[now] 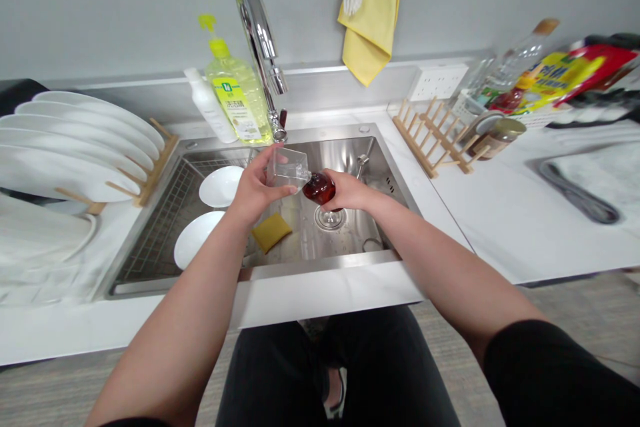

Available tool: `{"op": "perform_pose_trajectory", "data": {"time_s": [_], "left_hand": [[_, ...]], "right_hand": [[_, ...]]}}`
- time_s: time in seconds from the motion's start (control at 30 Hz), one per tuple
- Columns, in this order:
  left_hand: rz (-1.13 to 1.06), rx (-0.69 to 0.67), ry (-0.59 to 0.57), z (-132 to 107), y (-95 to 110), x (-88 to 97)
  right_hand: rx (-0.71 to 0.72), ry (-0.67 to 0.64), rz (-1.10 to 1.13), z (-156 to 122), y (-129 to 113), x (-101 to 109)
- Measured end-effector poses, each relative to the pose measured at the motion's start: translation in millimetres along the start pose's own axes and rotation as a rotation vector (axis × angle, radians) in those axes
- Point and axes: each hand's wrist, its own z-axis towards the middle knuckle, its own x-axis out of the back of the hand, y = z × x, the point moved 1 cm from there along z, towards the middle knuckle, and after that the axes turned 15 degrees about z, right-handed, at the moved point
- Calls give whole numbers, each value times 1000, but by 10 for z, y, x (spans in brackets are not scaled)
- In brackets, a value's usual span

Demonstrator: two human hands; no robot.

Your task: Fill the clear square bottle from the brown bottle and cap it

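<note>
Over the steel sink, my left hand is closed around a clear square container, which is tilted to the right. My right hand grips a small dark-red bottle lying nearly on its side. The bottle's clear narrow end meets the right side of the container; whether it reaches inside I cannot tell. Beneath the hands are the drain and a yellow sponge. Two white bowls sit at the sink's left, one partly behind my left forearm.
A chrome faucet arches behind the hands. Left of it stand a yellow-green detergent bottle and a white bottle. White plates fill a wooden rack at left. Another wooden rack and a lidded jar stand right.
</note>
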Motion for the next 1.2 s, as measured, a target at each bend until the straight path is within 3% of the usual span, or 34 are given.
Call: {"op": "perform_pose_trajectory", "data": {"time_s": [1.2], "left_hand": [[-30,14,5,-10,9,-8]], "right_hand": [[41,3,9,3,8,-5]]}}
